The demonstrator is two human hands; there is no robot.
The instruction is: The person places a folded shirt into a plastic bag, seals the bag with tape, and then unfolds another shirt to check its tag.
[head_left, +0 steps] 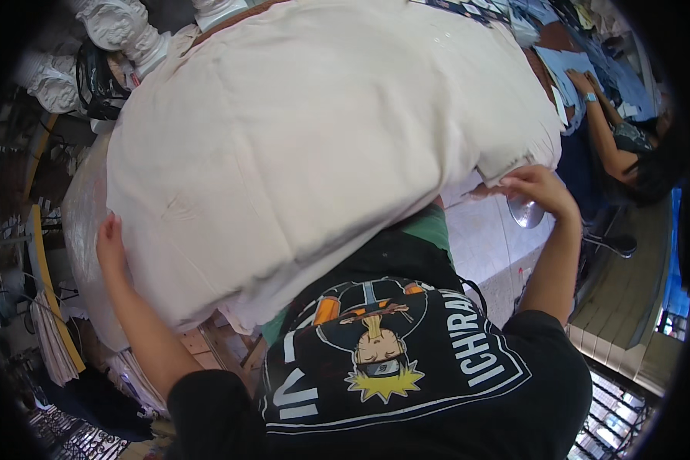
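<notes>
A large cream cloth [299, 146] lies spread over a broad table, and its near edge hangs toward my body. At its left edge, my left hand [110, 244] is closed with the fingertips on the cloth's border. My right hand [539, 188] pinches the cloth's right corner, thumb and fingers together. The cloth bunches and lifts a little by that corner, with soft folds running across its right side. A faint crease runs from the middle toward me.
White ornate pedestals [115, 31] and a black bag [100, 80] stand at the far left. Clear plastic [92, 253] covers the table's left side. At right, another person's arm [602, 126] rests by blue cloth [563, 65]. A round metal disc [526, 211] is beneath my right hand.
</notes>
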